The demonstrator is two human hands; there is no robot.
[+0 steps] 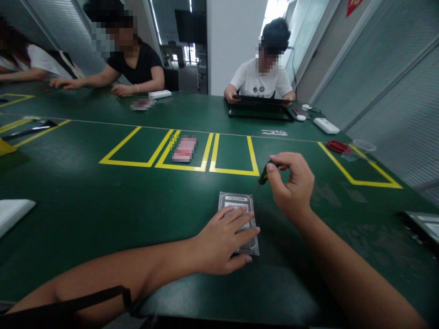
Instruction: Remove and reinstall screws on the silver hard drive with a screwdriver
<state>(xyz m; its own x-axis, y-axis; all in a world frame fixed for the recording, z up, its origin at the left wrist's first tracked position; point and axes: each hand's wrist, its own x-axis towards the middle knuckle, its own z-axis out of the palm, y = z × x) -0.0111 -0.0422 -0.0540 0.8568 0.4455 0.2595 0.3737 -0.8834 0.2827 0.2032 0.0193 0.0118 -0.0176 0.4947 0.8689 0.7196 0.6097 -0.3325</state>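
Observation:
A grey hard drive [236,197] with white labels lies flat on the green table, close in front of me. My left hand [229,235] rests across it with the fingers spread, covering much of its top. In my right hand [291,180] a small dark-handled screwdriver [263,176] is pinched between thumb and fingers. The screwdriver tilts down to the left, and its tip is at the drive's far right corner. Whether a screw sits under the tip is too small to make out.
Yellow tape rectangles [234,172] mark the table [137,201]; a pink blurred item [185,149] lies inside one. At right are a red coil [338,146] and a clear round lid [364,145]. Across the table, a person [264,77] holds a dark frame [262,107]; others sit at left.

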